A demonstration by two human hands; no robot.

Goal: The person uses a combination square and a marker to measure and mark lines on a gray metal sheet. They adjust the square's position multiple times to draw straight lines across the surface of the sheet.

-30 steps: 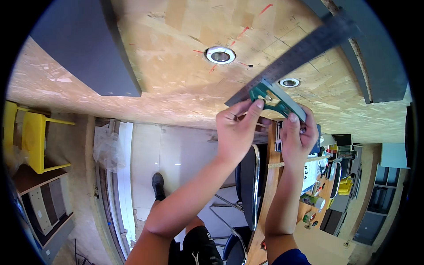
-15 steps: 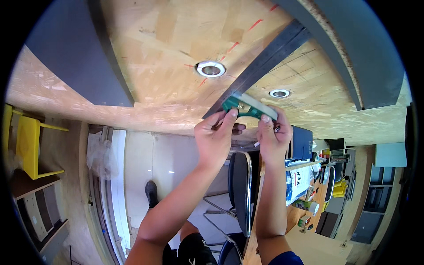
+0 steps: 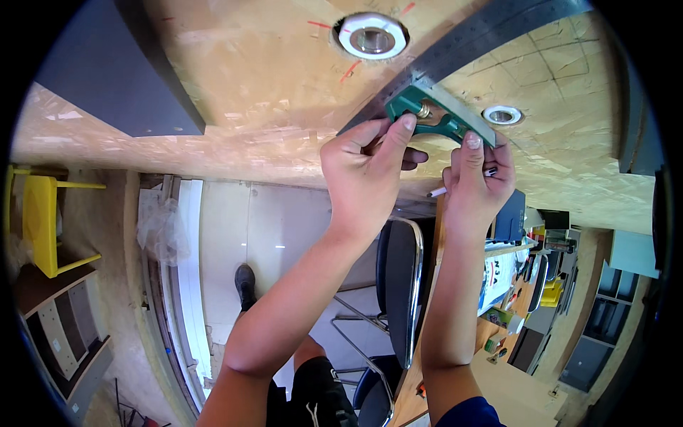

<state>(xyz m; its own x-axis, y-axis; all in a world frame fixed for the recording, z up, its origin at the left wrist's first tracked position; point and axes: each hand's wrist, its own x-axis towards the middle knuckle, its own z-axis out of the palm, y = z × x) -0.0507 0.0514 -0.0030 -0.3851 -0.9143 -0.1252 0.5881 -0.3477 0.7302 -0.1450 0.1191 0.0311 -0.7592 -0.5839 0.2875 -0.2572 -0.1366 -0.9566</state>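
Note:
A combination square with a green head (image 3: 403, 104) and a long dark steel blade (image 3: 491, 32) lies against the wood-strand board. My left hand (image 3: 363, 186) is closed on the left end of the head, its thumb on the green frame near a brass-coloured knob. My right hand (image 3: 475, 186) pinches the head's right end with the thumb. A white pen (image 3: 437, 191) is also tucked in the fingers of that hand. Some fingers of both hands are hidden. The blade runs between two white ringed fittings (image 3: 372, 35) set in the board.
The wood-strand board (image 3: 270, 99) bears red dashes and a pencilled grid. A dark grey panel (image 3: 117, 78) projects at the left. Below are a black chair (image 3: 402, 292), a cluttered workbench (image 3: 491, 327), a yellow stool (image 3: 44, 224) and a plastic bag (image 3: 162, 231).
The board now appears larger, and its fittings sit higher and further right. My hands and the square have shifted up and right in the view, both grips unchanged.

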